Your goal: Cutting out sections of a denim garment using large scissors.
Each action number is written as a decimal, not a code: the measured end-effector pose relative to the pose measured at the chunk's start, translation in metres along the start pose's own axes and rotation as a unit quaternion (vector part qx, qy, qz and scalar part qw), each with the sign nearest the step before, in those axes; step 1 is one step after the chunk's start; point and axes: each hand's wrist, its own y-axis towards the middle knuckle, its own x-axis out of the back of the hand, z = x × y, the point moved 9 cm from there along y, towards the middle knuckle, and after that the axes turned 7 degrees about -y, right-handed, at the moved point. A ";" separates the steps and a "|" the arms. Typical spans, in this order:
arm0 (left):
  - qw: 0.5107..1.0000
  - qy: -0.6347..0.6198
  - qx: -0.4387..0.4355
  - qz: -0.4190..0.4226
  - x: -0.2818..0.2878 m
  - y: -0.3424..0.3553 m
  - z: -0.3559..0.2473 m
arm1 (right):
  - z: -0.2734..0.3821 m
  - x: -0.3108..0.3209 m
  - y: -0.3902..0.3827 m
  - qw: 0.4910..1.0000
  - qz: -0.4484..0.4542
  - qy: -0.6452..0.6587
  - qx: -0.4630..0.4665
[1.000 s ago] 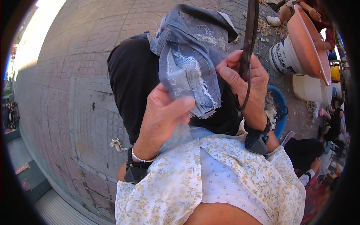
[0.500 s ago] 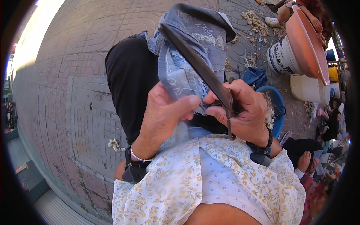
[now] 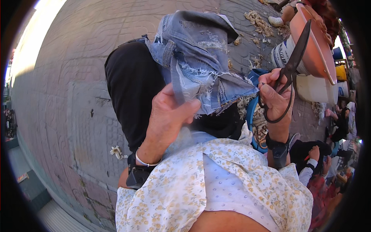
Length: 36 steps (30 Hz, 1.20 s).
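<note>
A frayed piece of blue denim (image 3: 201,58) lies over my lap and my black-trousered knee, its lower edge ragged with white threads. My left hand (image 3: 172,110) grips the denim's near-left edge between thumb and fingers. Black iron scissors (image 3: 295,56) rest in my right hand (image 3: 276,98), the handle loops around the hand and the blades pointing up and away. That hand's thumb and forefinger pinch close to the denim's stretched right corner; whether they hold cloth or only a thread is too small to tell.
At my right stands a blue basin (image 3: 253,123) with pale scraps inside. Beyond it are a white bucket (image 3: 281,54), an orange basin (image 3: 315,42) and a white tub (image 3: 315,89). Pale scraps (image 3: 259,23) litter the paving. Other people sit at the far right and lower right.
My right hand has moved right, away from my left hand, and the scissors have swung from pointing up-left to up-right. The denim's lower edge is now drawn out to the right.
</note>
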 end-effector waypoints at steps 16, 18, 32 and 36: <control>0.991 -0.124 0.034 -0.032 -0.003 0.002 0.008 | -0.026 0.020 0.014 0.995 -0.074 0.053 -0.029; 1.000 -0.019 0.001 -0.016 0.002 0.003 0.001 | -0.031 0.029 0.015 0.994 -0.084 0.055 -0.036; 0.994 -0.107 0.034 -0.006 0.000 -0.003 -0.004 | 0.038 -0.046 -0.024 0.995 0.053 -0.042 0.067; 0.996 -0.079 0.031 0.040 -0.017 -0.003 -0.012 | 0.001 -0.081 -0.024 0.970 0.144 -0.195 0.028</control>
